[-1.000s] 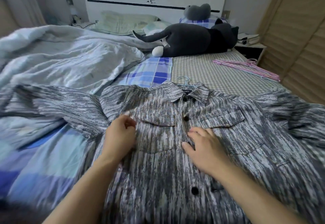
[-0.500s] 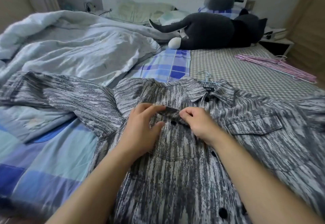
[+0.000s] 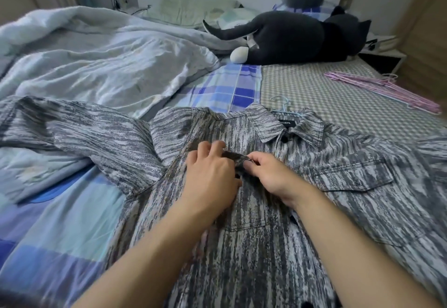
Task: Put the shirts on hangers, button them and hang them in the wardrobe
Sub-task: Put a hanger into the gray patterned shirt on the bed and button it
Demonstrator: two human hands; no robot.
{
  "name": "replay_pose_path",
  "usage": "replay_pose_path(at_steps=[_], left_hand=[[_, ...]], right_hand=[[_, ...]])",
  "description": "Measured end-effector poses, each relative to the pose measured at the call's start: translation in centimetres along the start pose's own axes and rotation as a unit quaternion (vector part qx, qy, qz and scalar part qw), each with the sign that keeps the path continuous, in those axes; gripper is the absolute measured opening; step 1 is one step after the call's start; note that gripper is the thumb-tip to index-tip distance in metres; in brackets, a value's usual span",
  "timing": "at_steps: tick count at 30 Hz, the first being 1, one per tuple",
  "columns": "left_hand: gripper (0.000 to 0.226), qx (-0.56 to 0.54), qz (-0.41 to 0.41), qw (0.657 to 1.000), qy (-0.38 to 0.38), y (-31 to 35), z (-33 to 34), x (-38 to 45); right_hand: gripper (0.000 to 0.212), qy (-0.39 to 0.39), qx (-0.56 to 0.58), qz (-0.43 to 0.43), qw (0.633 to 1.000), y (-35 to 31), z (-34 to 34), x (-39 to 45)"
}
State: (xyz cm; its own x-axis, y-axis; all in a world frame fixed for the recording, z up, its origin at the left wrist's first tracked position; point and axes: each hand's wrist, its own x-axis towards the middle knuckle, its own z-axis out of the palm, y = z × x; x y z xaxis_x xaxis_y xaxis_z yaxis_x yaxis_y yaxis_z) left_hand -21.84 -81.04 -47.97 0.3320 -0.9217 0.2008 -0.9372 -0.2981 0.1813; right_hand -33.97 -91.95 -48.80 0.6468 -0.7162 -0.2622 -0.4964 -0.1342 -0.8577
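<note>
A grey streaked shirt [image 3: 350,201] lies spread front-up on the bed, sleeves out to both sides. A pale blue hanger's hook [image 3: 281,104] sticks out past its collar. My left hand [image 3: 210,181] and my right hand [image 3: 271,174] meet on the flap of the left chest pocket. Both pinch a raised fold of that fabric between fingertips and thumb. The top collar button [image 3: 285,139] is fastened. Another dark button [image 3: 307,304] shows near the bottom edge.
A rumpled pale duvet [image 3: 96,60] covers the bed's left half. A dark plush cat [image 3: 297,39] lies near the headboard. A pile of pink hangers [image 3: 384,89] rests on the checked sheet at the right. A wooden wardrobe [image 3: 428,29] stands at the far right.
My hands moved from lying flat on the shirt front up to the left pocket flap and closed on its fabric. The view swung left and closer.
</note>
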Motion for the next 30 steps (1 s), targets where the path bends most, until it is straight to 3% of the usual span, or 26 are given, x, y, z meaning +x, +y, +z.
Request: replay_pose_path(at_steps=[4,8,12,14,17,19,22,24,28,30], left_hand=[[0.017,-0.040,-0.034,0.995,0.091,1.5,0.9,-1.8],[0.013,-0.044,-0.033,0.989,0.140,1.8,0.9,-2.8],[0.017,-0.149,-0.056,0.983,0.087,1.1,0.5,-2.5],[0.015,-0.165,-0.080,0.982,0.055,0.7,0.2,-2.2],[0.013,-0.253,-0.154,0.955,-0.013,0.2,-0.4,-1.7],[0.012,-0.374,-0.218,0.899,-0.071,-0.1,-0.8,-1.1],[0.012,-0.503,-0.272,0.811,-0.120,-0.4,-1.1,-0.6],[0.013,-0.530,-0.278,0.792,-0.122,-0.2,-1.5,-0.8],[0.012,-0.564,-0.284,0.766,-0.123,-0.2,-1.5,-0.7],[0.012,-0.539,-0.278,0.785,-0.127,-0.2,-1.0,-0.5]], right_hand=[[0.022,-0.006,-0.003,0.000,1.000,-0.7,0.1,-0.7],[0.032,-0.001,-0.118,0.003,0.993,-2.2,0.3,-1.1],[0.047,-0.012,-0.283,0.033,0.958,-5.3,0.0,-0.3],[0.049,-0.024,-0.309,0.075,0.948,-5.9,0.1,0.4],[0.032,-0.027,-0.174,0.155,0.972,-5.9,0.2,0.7],[0.020,-0.050,-0.059,0.195,0.978,-5.8,-0.3,0.4],[0.023,-0.055,0.023,0.213,0.975,-5.1,-1.1,0.3],[0.027,-0.040,0.018,0.188,0.981,-4.5,-1.2,-0.1],[0.017,0.002,0.014,0.114,0.993,-3.4,-0.5,-1.1],[0.018,0.022,0.003,0.079,0.997,-3.1,-0.1,-1.7]])
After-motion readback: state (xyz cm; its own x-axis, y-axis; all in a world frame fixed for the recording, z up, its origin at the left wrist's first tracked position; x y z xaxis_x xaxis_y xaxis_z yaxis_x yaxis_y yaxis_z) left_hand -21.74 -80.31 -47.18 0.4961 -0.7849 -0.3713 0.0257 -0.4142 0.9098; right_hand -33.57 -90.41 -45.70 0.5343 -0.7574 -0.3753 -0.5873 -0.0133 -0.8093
